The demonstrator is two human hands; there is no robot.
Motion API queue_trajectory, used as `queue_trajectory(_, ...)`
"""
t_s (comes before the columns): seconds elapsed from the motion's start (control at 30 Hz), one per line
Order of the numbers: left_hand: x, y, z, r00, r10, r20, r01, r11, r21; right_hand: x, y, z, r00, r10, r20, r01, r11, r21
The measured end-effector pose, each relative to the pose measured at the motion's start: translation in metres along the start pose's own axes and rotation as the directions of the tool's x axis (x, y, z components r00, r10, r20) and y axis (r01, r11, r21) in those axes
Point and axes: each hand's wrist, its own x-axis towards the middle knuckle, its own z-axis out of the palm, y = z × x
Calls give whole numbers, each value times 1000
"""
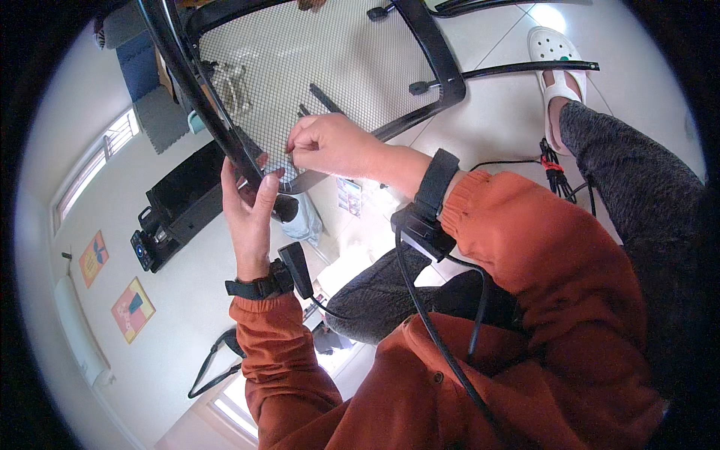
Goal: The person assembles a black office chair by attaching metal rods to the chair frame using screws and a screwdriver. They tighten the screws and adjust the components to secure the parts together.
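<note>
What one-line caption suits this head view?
Left hand braces the black frame of a mesh chair back while the right hand pinches at its edge.

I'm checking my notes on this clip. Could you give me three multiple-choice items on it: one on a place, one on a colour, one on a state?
1. Where does the left hand rest?
A. on the black frame of the mesh chair back
B. on the white sandal
C. on the knee

2. What colour are the sleeves?
A. blue
B. orange
C. white

3. What are the right hand fingers doing?
A. spread flat
B. pinched together at the mesh
C. gripping a cable

Answers: 1 A, palm against the frame's edge; 2 B, both sleeves show orange; 3 B, fingertips closed at the mesh's lower edge.
</note>
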Motion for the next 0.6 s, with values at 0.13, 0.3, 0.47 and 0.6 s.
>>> queue_trajectory(0.13,3,-6,3,997,-61,-46,57,996,-69,0,0,6,999,-7,-37,3,993,-121)
queue_trajectory(0.3,-1,-31,-4,985,-130,-110,120,989,-89,-6,-3,5,978,203,-50,-208,971,-121)
queue_trajectory(0.47,-7,-71,-15,977,-155,-145,129,977,-170,-12,3,10,969,241,-60,-248,948,-202)
queue_trajectory(0.6,-13,-102,-20,960,-212,-182,178,966,-186,-18,16,21,951,300,-72,-308,939,-155)
